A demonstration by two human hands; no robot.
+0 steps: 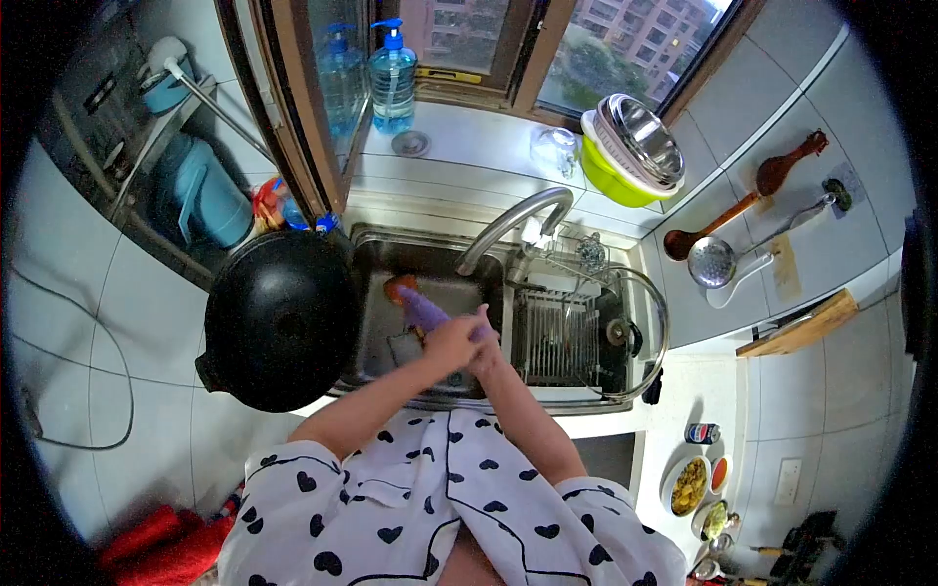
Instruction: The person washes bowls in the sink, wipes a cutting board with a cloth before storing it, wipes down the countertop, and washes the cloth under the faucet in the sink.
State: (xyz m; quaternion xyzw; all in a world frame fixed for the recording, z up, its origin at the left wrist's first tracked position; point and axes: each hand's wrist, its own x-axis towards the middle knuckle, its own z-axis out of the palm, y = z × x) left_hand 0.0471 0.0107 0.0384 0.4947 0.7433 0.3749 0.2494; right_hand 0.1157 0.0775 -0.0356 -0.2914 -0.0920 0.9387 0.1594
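Over the sink (pixel 366 337), my left hand (pixel 453 344) is closed on a limp purple item (pixel 423 311) that looks like a cloth or glove. My right hand (pixel 485 354) is against my left hand, its thumb pointing up and its fingers partly hidden, with some purple showing between the two hands. The far end of the purple item lies near an orange-red object (pixel 400 287) in the basin. A greyish flat piece (pixel 405 350) rests below it.
The curved faucet (pixel 513 223) arches over the basin's right side. A large black wok (pixel 283 320) stands left of the sink. A dish rack (pixel 555 337) and glass lid (pixel 657 313) are right. Dishes of food (pixel 688 486) stand lower right. Bowls (pixel 630 156) lean at the window.
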